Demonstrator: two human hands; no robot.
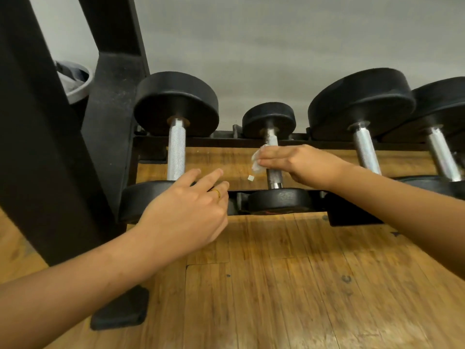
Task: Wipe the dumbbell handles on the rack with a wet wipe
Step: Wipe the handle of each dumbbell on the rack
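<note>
On the rack, the right hand (289,162) grips the wet wipe (258,161) round the small dumbbell's handle (274,176); the left hand (186,210) hovers spread.

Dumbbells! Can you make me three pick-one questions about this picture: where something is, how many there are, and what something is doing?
1. Where is the wipe?
A) on the floor
B) round the second handle from the left
C) on the leftmost handle

2. How many handles show?
A) two
B) four
C) six

3. What is the left grip doing?
A) holding nothing, fingers straight
B) squeezing a wipe
C) lifting a dumbbell

Answers:
1 B: the right grip holds the wipe round that short handle.
2 B: four steel bars show along the rack.
3 A: its fingers are straight with nothing in them.
</note>
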